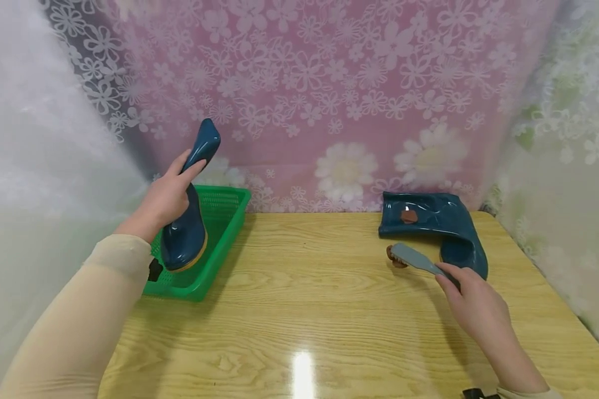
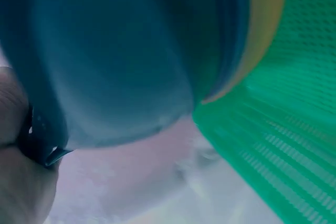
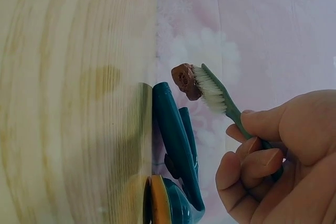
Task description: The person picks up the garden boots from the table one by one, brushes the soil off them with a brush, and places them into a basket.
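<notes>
The brush (image 1: 413, 258) is above the right part of the table (image 1: 299, 316), its bristle end pointing left and slightly far, with a brown lump (image 3: 185, 81) against the bristles. The right hand (image 1: 481, 305) grips the handle, thumb and curled fingers pinching it. Just far of the brush lies a blue boot (image 1: 449, 213), its shaft stretching left and its foot at the right; a second brown piece (image 1: 409, 215) sits on that shaft. Well apart, at the far left, the left hand (image 1: 163, 200) holds another boot (image 1: 183, 241), fingers and thumb closed around its shaft. This boot's foot hangs down over the green basket (image 1: 237, 224); whether it touches the basket, I cannot tell. A pink flowered curtain (image 1: 304, 111) hangs at the far side.
</notes>
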Demonstrator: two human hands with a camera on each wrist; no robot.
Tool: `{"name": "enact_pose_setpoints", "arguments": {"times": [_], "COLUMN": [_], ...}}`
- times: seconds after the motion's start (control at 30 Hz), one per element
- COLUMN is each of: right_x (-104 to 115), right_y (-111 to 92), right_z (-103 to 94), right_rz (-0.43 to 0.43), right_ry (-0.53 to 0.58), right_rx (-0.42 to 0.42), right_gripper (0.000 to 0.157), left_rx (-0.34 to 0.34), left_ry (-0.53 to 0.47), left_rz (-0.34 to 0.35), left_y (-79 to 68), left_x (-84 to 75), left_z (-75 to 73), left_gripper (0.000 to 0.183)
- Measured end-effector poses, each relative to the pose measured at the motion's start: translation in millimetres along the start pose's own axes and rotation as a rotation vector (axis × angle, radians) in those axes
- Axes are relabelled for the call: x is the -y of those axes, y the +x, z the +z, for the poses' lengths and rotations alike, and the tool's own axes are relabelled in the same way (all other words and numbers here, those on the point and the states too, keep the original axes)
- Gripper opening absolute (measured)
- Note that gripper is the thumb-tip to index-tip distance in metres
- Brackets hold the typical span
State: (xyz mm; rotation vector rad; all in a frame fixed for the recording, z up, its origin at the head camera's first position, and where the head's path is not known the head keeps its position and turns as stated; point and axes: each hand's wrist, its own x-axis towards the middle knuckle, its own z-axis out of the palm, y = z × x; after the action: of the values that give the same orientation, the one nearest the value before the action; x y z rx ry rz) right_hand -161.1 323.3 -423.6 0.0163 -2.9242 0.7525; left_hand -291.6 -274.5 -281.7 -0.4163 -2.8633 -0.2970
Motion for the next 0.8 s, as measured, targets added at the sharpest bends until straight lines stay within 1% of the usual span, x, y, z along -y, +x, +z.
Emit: {"name": "enact_pose_setpoints", "arguments": {"times": [0.13, 0.23, 0.3, 0.4, 0.47, 0.6, 0.8], "right_x": [0.5, 0.2, -0.2, -0.6, -0.6, -0.8, -1.8], "right_y": [0.6, -0.2, -1.0, -2.0, -2.3, -2.3, -1.2], "right_z": [0.5, 0.7, 0.7, 1.6, 2.1, 2.0, 2.1], "right_rz": [-0.007, -0.008, -0.012, -0.02, -0.024, -0.021, -0.023], "right_ry": [0.002, 0.002, 0.001, 0.001, 0.003, 0.005, 0.007], "right_rx": [0.005, 0.005, 0.003, -0.003, -0.004, -0.006, -0.007], "right_gripper": [0.044, 0.044, 0.043, 0.043, 0.042, 0.043, 0.043], "left_rx": [-0.01, -0.008, 0.015, 0.07, 0.086, 0.107, 0.201], "left_ry": [0.006, 0.017, 0.022, 0.035, 0.036, 0.053, 0.066], "left_rz": [0.008, 0.03, 0.039, 0.046, 0.052, 0.079, 0.078], "left_y": [-7.3, -10.8, -12.9, -14.7, -15.1, -13.8, -14.6], "left_x": [19.5, 30.7, 38.1, 49.1, 55.1, 61.6, 65.1], "left_z": [7.6, 14.3, 19.3, 27.3, 32.0, 36.1, 35.5], "left_gripper": [0.083, 0.082, 0.082, 0.081, 0.08, 0.081, 0.084]}}
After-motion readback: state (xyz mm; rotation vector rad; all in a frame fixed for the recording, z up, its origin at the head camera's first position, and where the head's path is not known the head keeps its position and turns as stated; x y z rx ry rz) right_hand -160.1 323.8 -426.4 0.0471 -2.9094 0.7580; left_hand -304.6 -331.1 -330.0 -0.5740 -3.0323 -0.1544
